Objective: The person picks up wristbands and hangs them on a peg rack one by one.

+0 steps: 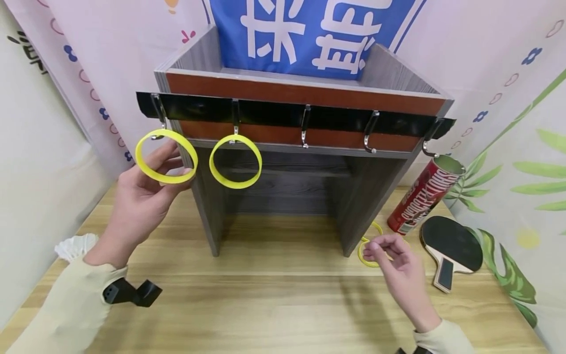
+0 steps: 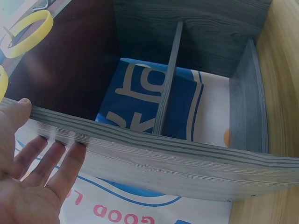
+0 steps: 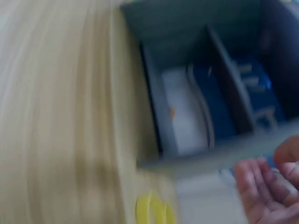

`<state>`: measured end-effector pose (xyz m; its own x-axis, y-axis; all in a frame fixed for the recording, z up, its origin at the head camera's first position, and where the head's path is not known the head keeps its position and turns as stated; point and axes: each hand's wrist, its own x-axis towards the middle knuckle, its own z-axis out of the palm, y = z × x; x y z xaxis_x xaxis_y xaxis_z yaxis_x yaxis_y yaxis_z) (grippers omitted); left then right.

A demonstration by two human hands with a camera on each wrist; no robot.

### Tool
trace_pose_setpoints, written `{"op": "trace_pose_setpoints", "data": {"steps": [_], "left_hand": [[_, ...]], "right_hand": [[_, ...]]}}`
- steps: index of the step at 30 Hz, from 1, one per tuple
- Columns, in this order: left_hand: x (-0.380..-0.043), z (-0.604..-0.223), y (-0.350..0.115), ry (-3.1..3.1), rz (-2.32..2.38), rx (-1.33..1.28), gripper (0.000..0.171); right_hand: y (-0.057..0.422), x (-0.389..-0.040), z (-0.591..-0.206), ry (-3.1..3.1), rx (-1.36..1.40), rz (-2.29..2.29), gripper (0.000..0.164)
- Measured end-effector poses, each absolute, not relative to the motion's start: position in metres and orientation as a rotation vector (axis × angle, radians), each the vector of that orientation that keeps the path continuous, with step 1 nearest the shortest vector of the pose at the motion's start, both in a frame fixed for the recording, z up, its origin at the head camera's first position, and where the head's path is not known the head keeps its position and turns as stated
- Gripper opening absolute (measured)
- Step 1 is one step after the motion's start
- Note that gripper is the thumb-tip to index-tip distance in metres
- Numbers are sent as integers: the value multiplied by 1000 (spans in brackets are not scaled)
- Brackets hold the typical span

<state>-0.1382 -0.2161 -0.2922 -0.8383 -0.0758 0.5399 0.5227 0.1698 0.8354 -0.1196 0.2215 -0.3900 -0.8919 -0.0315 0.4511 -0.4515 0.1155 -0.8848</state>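
My left hand (image 1: 143, 196) holds the left side panel of a grey wooden shelf (image 1: 203, 201); in the left wrist view the thumb lies at the panel's front edge and the fingers touch its outer face. In front of that hand, a yellow ring (image 1: 140, 160) hangs from the leftmost hook. On the second hook hangs another yellow ring (image 1: 234, 185). My right hand (image 1: 400, 268), fingers loosely bent and nothing in them, hovers by the shelf's right leg. Partly hidden behind it, more yellow rings (image 3: 142, 210) lie on the table.
A black strip (image 1: 269, 109) with several metal hooks crosses the shelf's front; the three hooks on the right carry nothing. At the right of the wooden table (image 1: 265, 305) stand a red can (image 1: 424, 196) and, lying flat, a black table tennis bat (image 1: 451, 243). Printed cloth hangs behind.
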Motion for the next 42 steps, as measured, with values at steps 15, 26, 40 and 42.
{"op": "trace_pose_setpoints", "data": {"steps": [15,26,40,42], "left_hand": [[-140,-291,-214,-1986,-1706,-424,65],[-140,-290,-212,-1983,-1710,-428,65],[-138,-290,-212,-1996,-1696,-407,64],[-138,-290,-212,-1999,-1694,-402,65]], "right_hand": [[324,-158,-420,-2766,-55,750,13],[339,-174,-424,-2986,-61,624,26],[342,-189,-420,-3120,-69,593,19],[342,-190,-419,-3123,-90,601,19]]}}
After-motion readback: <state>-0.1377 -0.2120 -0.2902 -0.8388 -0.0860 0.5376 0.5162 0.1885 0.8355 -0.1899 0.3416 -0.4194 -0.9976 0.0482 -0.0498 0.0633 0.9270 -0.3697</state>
